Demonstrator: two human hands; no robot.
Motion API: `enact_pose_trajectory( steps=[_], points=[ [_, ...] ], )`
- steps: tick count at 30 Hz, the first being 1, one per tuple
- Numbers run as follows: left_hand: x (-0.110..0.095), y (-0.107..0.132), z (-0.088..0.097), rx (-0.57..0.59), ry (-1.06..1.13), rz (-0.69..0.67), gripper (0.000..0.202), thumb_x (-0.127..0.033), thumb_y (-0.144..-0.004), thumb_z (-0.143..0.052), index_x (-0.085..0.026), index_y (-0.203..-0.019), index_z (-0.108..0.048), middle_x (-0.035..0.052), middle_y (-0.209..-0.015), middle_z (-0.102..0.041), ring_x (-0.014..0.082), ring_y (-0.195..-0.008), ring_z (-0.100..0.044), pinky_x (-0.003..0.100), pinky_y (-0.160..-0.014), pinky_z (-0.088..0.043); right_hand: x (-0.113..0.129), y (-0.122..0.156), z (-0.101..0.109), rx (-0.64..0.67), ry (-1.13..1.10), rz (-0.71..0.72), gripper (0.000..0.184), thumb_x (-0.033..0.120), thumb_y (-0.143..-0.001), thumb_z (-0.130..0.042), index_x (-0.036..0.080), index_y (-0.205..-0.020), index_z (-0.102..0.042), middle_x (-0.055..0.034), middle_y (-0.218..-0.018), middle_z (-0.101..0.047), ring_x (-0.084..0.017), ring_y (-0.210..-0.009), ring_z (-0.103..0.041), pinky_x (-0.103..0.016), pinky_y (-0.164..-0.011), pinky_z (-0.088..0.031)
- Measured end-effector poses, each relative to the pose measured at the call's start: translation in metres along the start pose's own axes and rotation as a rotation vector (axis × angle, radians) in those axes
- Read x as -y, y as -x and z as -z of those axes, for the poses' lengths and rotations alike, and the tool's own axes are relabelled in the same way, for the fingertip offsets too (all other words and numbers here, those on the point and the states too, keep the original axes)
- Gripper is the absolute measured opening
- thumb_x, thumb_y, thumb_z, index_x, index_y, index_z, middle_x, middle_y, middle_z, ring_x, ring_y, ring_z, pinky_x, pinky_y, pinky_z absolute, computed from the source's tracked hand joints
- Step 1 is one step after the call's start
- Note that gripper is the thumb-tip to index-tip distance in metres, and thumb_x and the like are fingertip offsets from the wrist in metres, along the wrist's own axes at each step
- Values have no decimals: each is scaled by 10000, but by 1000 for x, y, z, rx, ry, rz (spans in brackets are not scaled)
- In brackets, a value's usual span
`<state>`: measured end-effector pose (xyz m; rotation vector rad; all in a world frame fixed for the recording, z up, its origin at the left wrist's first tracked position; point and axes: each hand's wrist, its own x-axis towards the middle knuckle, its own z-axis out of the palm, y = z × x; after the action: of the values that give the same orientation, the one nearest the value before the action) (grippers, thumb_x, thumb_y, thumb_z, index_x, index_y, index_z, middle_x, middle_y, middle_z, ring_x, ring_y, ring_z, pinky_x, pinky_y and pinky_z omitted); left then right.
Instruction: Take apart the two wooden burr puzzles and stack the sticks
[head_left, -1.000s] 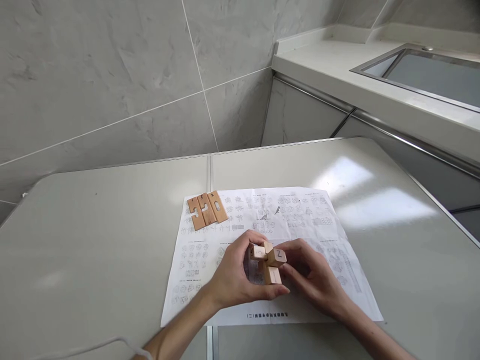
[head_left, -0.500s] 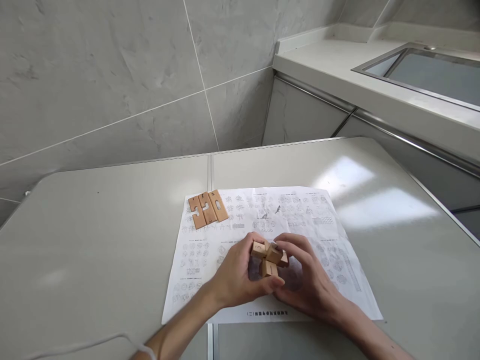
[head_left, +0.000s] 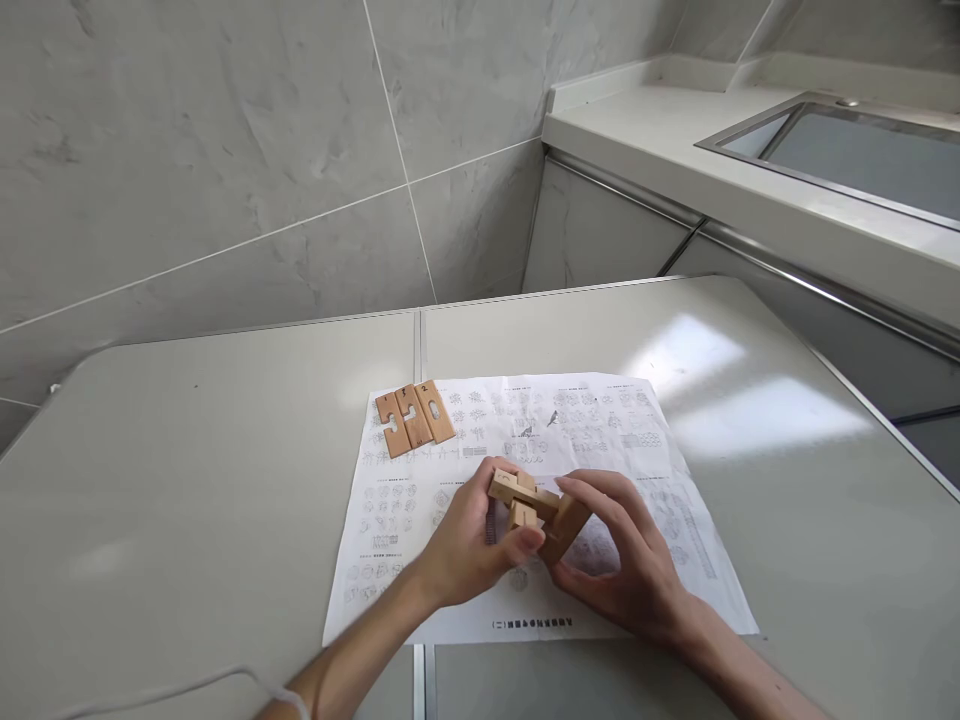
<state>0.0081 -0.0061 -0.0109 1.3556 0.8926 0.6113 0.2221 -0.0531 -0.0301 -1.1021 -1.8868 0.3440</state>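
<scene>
Over the middle of the printed sheet, my left hand [head_left: 463, 548] is closed around interlocked wooden puzzle pieces [head_left: 517, 492], its thumb pressed on the near block. A marking shows on the upper left block. My right hand [head_left: 639, 560] grips a tilted wooden puzzle piece [head_left: 568, 528] by its ends between thumb and fingers. That piece touches the right end of the bar in the left hand; how far they fit together is hidden. Beyond the left hand, three flat wooden pieces with cut-outs [head_left: 417, 420] lie side by side on the sheet, marked with numbers.
The white sheet [head_left: 420, 615], printed with small diagrams, lies on a glossy pale table [head_left: 210, 480]. A white cable [head_left: 202, 682] runs by my left forearm. Behind stand a grey tiled wall [head_left: 247, 150] and, at right, a counter [head_left: 622, 120] with a metal-framed inset.
The wooden pieces have been turned and spread apart; the right piece now stands tilted away from the left cluster. My right hand has opened wider around it. The flat pieces stay put.
</scene>
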Motion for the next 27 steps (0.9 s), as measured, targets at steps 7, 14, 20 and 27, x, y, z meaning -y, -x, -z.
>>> enact_pose_trajectory(
  steps=[7,14,20,27],
  points=[
    [-4,1,2,-147,70,-24,705,-885,-917,-544,-209,-1116,-542,49,-1000,-601,208,-897,-563,372,-852,-462,-5,-1,2,47,29,-192,647,184,-939,-700,286,-1536,-472,-136,-1343,-677,-331,-1238,-697,-504,-982,-648],
    [-4,1,0,-146,21,-13,739,-895,-856,-626,-221,-1145,-536,35,-992,-568,202,-881,-536,352,-802,-445,-11,1,-1,167,71,-294,634,286,-955,-724,308,-1529,-456,-130,-1510,-629,-364,-1439,-587,-584,-1101,-598],
    [-3,1,-2,-164,-19,-33,770,-873,-793,-729,-237,-1194,-561,39,-1033,-567,205,-895,-553,347,-814,-465,-16,3,-6,212,180,-219,562,351,-947,-763,303,-1450,-516,-136,-1556,-584,-415,-1538,-449,-665,-1163,-524],
    [-4,-1,-1,-112,-60,-77,696,-791,-819,-781,-244,-1204,-589,50,-1065,-603,216,-920,-579,342,-825,-488,-14,1,0,178,49,-245,582,401,-1024,-703,313,-1546,-461,-152,-1528,-574,-405,-1486,-485,-683,-1147,-517]
  ],
)
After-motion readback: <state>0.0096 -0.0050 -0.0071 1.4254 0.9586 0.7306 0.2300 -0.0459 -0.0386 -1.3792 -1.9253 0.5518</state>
